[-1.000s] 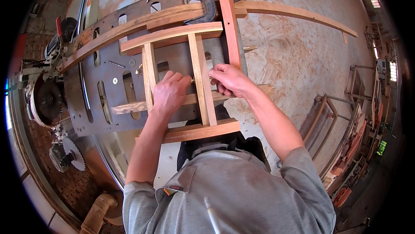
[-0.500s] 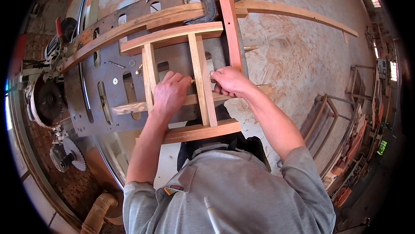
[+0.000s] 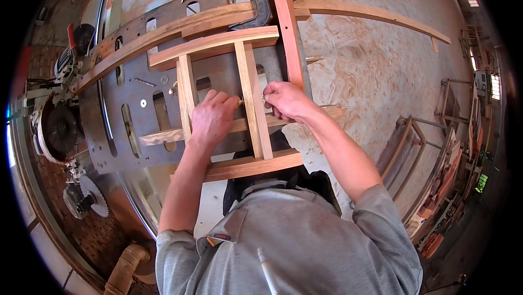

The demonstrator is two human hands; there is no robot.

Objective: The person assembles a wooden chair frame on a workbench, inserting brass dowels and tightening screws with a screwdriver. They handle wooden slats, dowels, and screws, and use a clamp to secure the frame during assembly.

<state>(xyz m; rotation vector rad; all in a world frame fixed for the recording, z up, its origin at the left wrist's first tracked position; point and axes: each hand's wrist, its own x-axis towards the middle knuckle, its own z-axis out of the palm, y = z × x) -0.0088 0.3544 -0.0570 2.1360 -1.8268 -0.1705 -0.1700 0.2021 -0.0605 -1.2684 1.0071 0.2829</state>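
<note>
A pale wooden frame with two long rails and two crosspieces lies in front of me. My left hand is closed between the crosspieces, its fingertips pinching a small brass-coloured fitting against the right crosspiece's inner side. On that crosspiece's other side, my right hand is closed, thumb and fingers pinched on a tiny metal piece whose kind I cannot make out. Another brass-coloured fitting sticks out from the left crosspiece. A loose wooden strip passes beneath the frame.
Under the frame is a slotted metal table. A black C-clamp grips a long wooden bar at the far side. A reddish board stands beside my right hand. Circular saw blades are at the left.
Both hands keep their places on either side of the right crosspiece, with only slight finger movement. The whole view has shifted a little.
</note>
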